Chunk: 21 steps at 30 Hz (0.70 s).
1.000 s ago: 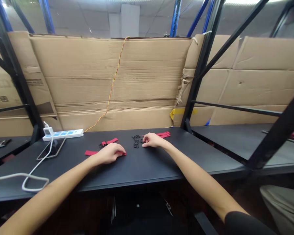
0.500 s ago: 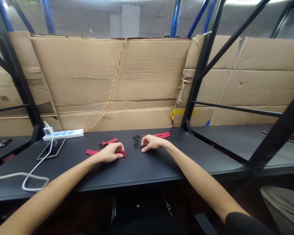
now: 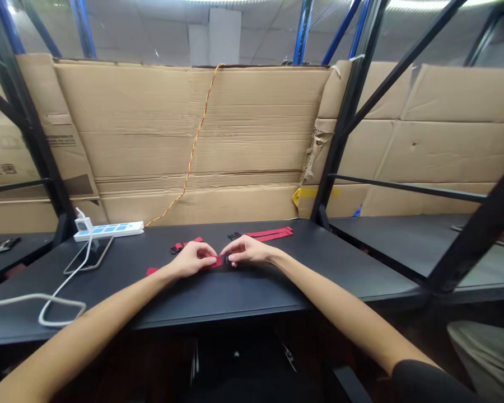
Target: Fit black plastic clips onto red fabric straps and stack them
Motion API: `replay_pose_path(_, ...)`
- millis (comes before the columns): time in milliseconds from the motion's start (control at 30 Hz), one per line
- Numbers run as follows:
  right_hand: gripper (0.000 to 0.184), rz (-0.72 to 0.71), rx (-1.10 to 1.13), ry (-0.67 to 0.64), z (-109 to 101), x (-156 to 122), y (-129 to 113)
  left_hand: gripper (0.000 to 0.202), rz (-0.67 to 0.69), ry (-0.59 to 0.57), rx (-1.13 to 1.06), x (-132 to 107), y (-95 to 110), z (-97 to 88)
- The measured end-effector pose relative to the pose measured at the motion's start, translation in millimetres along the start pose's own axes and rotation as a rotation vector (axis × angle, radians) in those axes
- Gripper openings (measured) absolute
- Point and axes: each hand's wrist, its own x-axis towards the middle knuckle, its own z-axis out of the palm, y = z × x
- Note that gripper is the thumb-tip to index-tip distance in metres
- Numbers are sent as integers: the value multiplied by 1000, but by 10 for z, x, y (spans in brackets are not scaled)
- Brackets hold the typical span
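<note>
My left hand (image 3: 195,258) rests on the black table (image 3: 243,285) and pinches the end of a red strap (image 3: 213,262) that runs left under my wrist. My right hand (image 3: 244,252) has come up against it, fingertips pinched on a small black buckle at the strap's end. Just behind my hands lie a few more black buckles (image 3: 234,236). A bundle of red straps (image 3: 273,233) lies beyond my right hand. Another red strap with a black buckle (image 3: 183,245) sits behind my left hand.
A white power strip (image 3: 109,229) and a phone (image 3: 88,254) on a white cable (image 3: 46,305) lie at the table's left. Cardboard sheets (image 3: 201,140) wall off the back. Black frame posts (image 3: 340,129) stand at both sides. Another table (image 3: 403,240) adjoins on the right.
My right hand left the pile of buckles and moved left with one to meet my left hand at the strap's end. The left hand shifted slightly right.
</note>
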Motion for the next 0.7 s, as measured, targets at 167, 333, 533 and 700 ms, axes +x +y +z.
replay_pose_path(167,36,-42,130,54,116,63,53,27,-1,-25,-63,-15,43,-10)
replay_pose_path(333,34,-53,174,58,178,72,77,28,9,-69,-140,-30,41,-6)
replay_pose_path(533,40,-53,234,28,186,68,41,31,-41,-70,-189,-47,107,10)
replay_pose_path(700,40,-72,239,10,229,73,29,35,-38,-85,-231,-41,79,39)
